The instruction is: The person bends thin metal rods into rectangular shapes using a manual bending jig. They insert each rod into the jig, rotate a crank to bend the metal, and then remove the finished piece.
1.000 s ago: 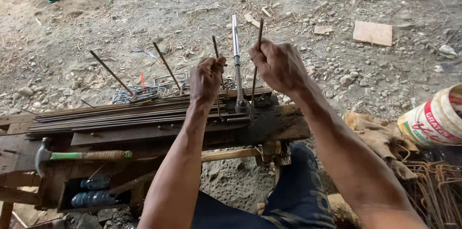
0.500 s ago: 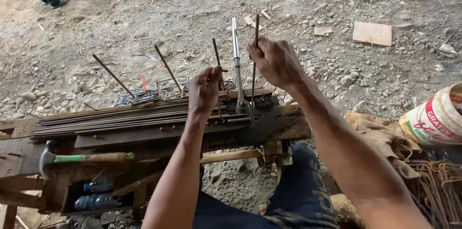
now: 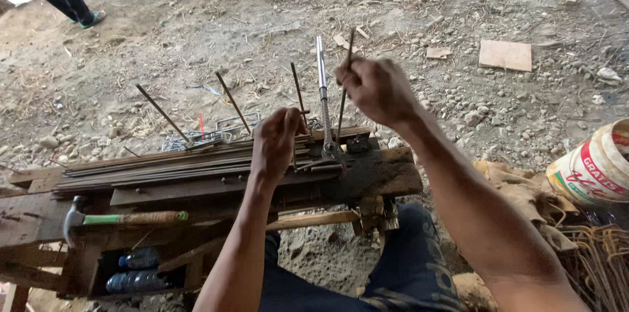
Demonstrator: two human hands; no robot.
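Here the right hand (image 3: pixel 377 87) is closed around a thin rod (image 3: pixel 343 89) standing just right of the bender (image 3: pixel 324 105) on the table (image 3: pixel 380 174). The left hand (image 3: pixel 275 141), fingers curled, grips another rod (image 3: pixel 298 92) just left of the bender. A hammer (image 3: pixel 118 219) lies far left of it.

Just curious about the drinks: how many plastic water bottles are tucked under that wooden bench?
2. One bottle lies on the shelf beneath the hammer; the second bottle lies just below it. More may be hidden behind the bench frame.
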